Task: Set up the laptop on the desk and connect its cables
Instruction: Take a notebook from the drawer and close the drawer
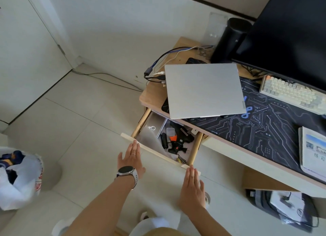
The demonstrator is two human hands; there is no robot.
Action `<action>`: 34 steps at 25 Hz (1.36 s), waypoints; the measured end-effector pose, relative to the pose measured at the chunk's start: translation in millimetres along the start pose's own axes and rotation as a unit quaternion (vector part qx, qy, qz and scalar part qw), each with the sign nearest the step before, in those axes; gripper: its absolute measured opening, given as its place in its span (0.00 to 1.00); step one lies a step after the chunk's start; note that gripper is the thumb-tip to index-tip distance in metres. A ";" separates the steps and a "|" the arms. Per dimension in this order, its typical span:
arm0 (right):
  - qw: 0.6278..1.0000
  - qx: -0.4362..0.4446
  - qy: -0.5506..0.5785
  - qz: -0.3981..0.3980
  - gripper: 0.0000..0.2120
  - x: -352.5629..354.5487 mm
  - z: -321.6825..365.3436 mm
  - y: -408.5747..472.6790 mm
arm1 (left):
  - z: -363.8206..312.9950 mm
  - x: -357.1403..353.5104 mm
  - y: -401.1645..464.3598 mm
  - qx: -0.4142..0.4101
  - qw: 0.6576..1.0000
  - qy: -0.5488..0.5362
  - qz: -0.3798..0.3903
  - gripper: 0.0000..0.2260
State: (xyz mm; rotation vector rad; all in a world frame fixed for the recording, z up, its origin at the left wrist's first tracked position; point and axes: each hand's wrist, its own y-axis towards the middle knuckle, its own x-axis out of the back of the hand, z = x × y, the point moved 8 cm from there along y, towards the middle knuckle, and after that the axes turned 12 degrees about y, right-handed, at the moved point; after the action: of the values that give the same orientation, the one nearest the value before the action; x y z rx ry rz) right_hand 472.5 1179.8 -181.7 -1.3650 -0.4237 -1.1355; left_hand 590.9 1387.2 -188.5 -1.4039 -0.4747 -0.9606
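Observation:
A closed silver laptop (202,89) lies on the left end of the wooden desk (151,94), partly on a dark circuit-pattern mat (255,128). Black, blue and white cables (158,73) hang at the laptop's left edge, their plugs right beside it. Below the desk edge a drawer (158,153) stands pulled out, filled with tools and small parts. My left hand (131,156), with a watch on the wrist, lies flat against the left part of the drawer front. My right hand (193,188) is flat against the drawer front's right end. Both hands hold nothing.
A black monitor (291,33) and a black cylinder speaker (229,40) stand at the back of the desk. A cream keyboard (291,93) lies under the monitor, a booklet (314,151) at right. A bag (282,205) sits under the desk; a white sack (19,177) on the floor at left.

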 end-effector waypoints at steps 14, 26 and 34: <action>1.000 0.000 -0.030 -0.008 0.47 46.5 -22.6 74.9 | -20.5 54.1 65.8 0.002 1.000 -0.027 0.006 0.39; 0.997 0.075 0.012 -0.027 0.47 75.4 16.4 125.7 | -39.2 85.2 105.6 -0.013 0.999 -0.014 0.049 0.40; 0.999 -0.004 -0.014 0.047 0.44 70.1 28.5 150.3 | -67.3 102.3 105.3 -0.134 0.988 0.081 0.010 0.36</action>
State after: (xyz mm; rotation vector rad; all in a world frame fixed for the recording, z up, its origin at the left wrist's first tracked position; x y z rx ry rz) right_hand 637.3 1150.9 -200.1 -1.3938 -0.3715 -1.0429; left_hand 714.3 1283.1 -183.2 -1.5508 -0.2150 -1.1442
